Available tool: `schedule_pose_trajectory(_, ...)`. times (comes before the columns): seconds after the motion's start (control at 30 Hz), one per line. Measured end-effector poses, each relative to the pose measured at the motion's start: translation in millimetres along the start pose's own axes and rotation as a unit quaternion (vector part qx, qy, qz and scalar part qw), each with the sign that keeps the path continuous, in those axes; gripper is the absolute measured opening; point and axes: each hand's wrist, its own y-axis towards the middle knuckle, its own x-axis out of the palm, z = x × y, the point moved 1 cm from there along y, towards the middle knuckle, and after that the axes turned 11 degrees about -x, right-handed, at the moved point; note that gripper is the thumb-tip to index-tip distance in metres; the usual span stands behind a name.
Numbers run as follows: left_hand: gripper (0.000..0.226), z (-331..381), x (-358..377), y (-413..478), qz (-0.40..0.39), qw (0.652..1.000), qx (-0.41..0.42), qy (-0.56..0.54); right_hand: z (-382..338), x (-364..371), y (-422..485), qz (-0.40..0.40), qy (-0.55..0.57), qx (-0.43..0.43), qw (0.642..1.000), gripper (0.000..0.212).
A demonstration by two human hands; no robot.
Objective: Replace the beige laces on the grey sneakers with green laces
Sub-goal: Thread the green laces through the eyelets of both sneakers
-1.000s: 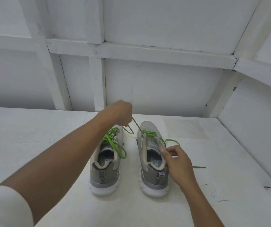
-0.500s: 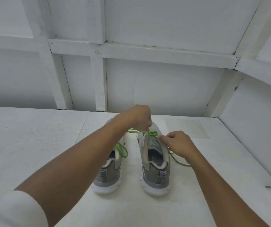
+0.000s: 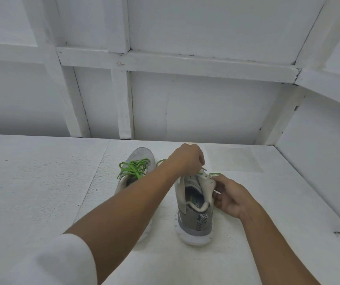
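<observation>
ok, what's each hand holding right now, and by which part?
Left hand pinches the green lace just above the eyelets. Right hand grips the right sneaker by its right eyelet flap.

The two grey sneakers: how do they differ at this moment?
The left sneaker stands untouched, partly hidden behind the forearm; the right sneaker has both hands on it. The left sneaker's green laces lie bunched on top; on the right sneaker the left hand pinches a green lace end at the upper eyelets while the right hand holds its side. Both are grey, toes pointing away.
</observation>
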Motion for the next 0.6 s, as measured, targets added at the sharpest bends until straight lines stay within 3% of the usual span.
schedule_pose_trajectory(0.6,0.021,7.8,10.8,-0.5,0.015,0.997,0.039,0.061,2.7,-1.2,2.8,-0.002,0.001,-0.003,1.0,0.014)
